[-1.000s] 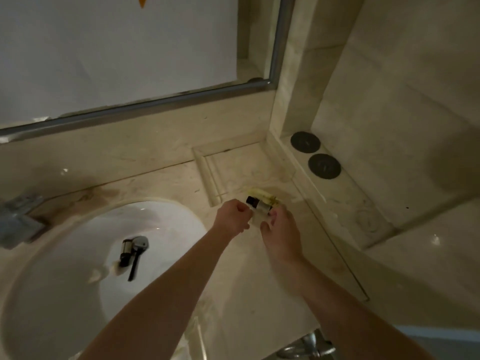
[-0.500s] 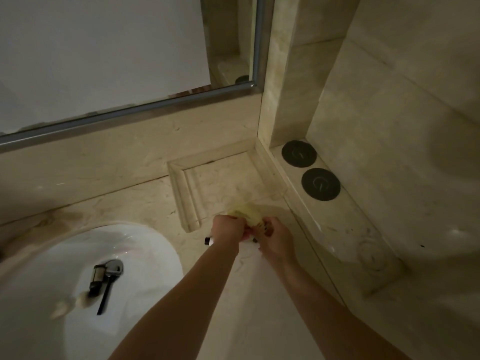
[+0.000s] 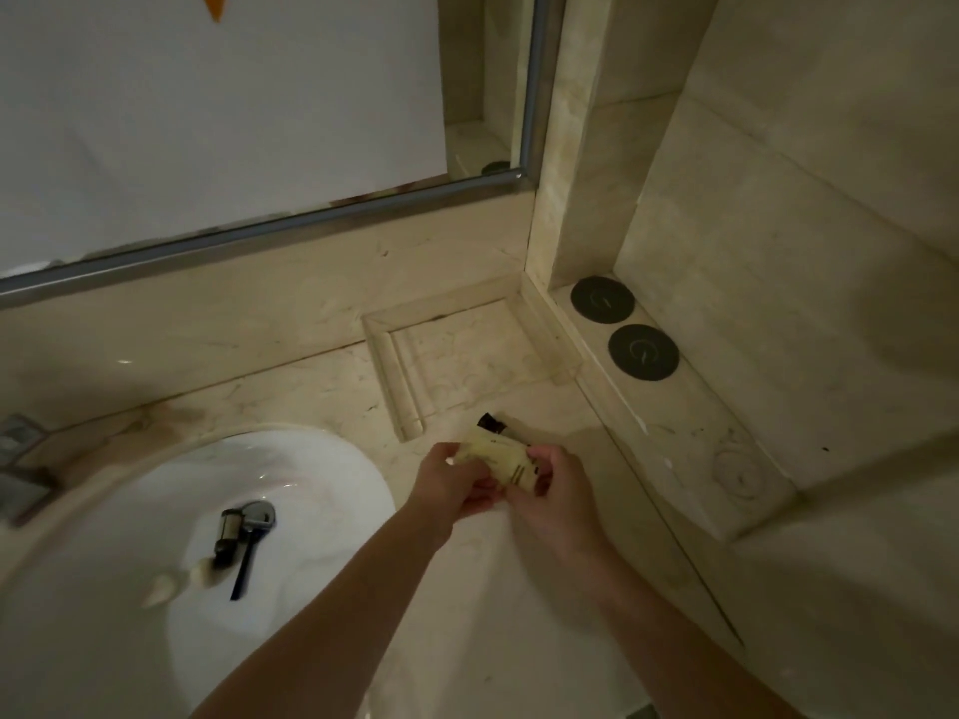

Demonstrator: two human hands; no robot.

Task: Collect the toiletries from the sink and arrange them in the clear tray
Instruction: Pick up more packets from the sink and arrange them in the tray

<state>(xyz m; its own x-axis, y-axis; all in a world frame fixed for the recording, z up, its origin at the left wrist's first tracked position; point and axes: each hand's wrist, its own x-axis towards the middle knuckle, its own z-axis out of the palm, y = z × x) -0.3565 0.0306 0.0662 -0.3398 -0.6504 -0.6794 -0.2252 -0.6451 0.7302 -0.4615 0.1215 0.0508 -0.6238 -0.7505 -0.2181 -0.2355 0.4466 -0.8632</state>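
Note:
Both my hands meet over the marble counter, just in front of the clear tray. My left hand pinches the left end of a pale yellow sachet, and my right hand grips its right end. A small bottle with a black cap pokes out behind the sachet; which hand holds it is hidden. The tray sits in the counter's back corner. In the white sink lie another small black-capped bottle, a thin black stick-like item and two pale pieces.
A raised marble ledge on the right carries two black round discs. The mirror's metal frame runs along the back wall. Part of a metal faucet shows at the far left. The drain plug sits mid-basin.
The yellow sachet, earlier mostly hidden between my hands, is now stretched between both. The black-capped bottle now shows behind it. My hands stayed just in front of the tray.

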